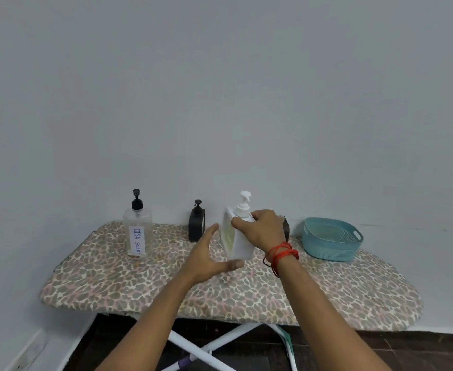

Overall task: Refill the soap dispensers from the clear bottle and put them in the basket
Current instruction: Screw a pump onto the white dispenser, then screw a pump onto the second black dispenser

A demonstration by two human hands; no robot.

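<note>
My right hand (262, 229) grips the top of a white soap dispenser (240, 245) with a white pump, held tilted just above the board. My left hand (206, 257) is open beside the dispenser's lower left side, thumb under its base, fingers spread. A clear bottle (137, 231) with a black pump and a "DISH SOAP" label stands at the left. A black dispenser (197, 223) stands behind my left hand. Another dark object (285, 228) is mostly hidden behind my right hand. A teal basket (332, 239) sits at the right.
Everything rests on an ironing board (327, 293) with a leopard-print cover, pushed against a plain wall. Its white crossed legs (206, 349) show below over a dark floor. Red threads circle my right wrist.
</note>
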